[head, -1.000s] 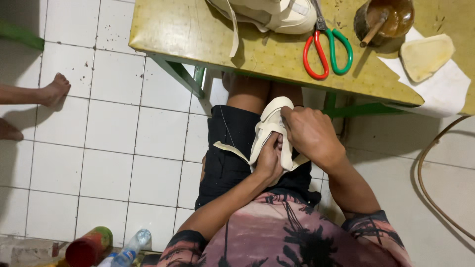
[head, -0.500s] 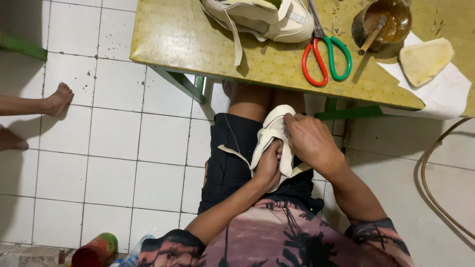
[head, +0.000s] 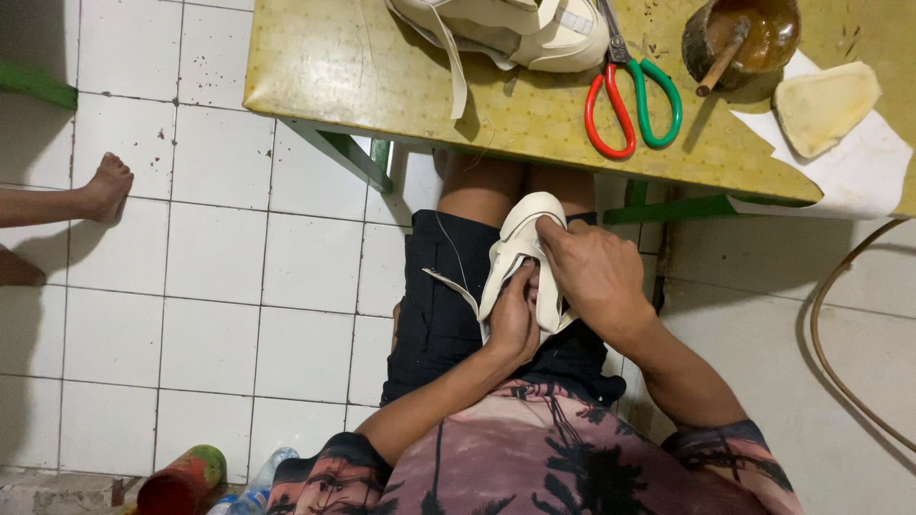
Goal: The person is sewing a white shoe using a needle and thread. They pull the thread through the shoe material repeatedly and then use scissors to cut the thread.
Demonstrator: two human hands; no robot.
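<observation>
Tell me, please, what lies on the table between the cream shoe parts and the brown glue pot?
In the head view, a pair of scissors with one red and one green handle lies between the cream shoe parts and the glue pot.

- Short-sleeved shirt point(head: 534, 458), dusky pink fading to dark, printed with black palm-tree shapes.
- Sleeve hems point(head: 329, 463) dark, mottled with reddish patches.
- Black shorts point(head: 439, 305) reaching to mid-thigh; knees bare.
- Forearms and hands point(head: 596, 277) bare; no watch, rings or gloves showing.
</observation>
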